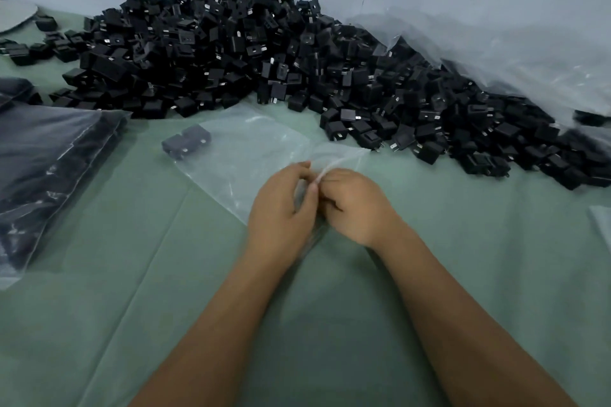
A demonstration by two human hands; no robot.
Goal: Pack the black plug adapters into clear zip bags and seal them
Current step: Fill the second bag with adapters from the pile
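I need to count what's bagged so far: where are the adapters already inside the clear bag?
In the head view, the two bagged adapters lie at the zip bag's far left corner, just below the big adapter pile.

We see both hands, left and right, pinching a clear plastic zip bag holding 2 black plug adapters on the green table.
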